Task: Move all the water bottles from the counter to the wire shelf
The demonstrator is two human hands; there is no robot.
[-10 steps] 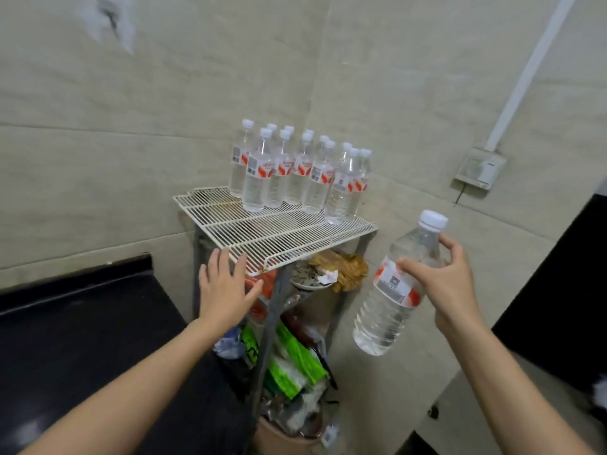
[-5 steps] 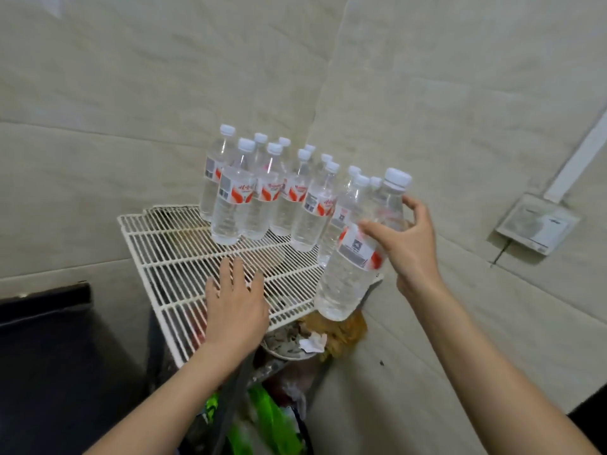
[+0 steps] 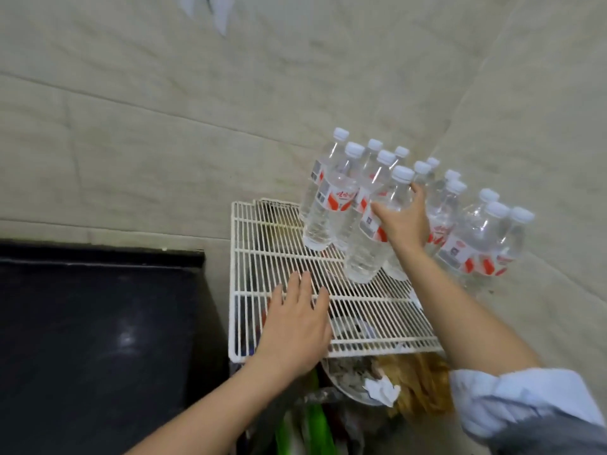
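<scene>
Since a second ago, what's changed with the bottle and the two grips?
The right grip carried its water bottle from mid-air right of the wire shelf leftward onto it; the base now appears to rest on the wire in front of the standing bottles. It has not let go. The left grip stayed flat on the shelf's front; the standing bottles kept their places.

1. Your right hand (image 3: 402,221) has carried the held bottle (image 3: 371,244) from mid-air beside the wire shelf (image 3: 279,231) onto its wires, just in front of the standing bottles (image 3: 335,205).
2. Your left hand (image 3: 295,326) has slid from the shelf's edge further onto the wires.
</scene>
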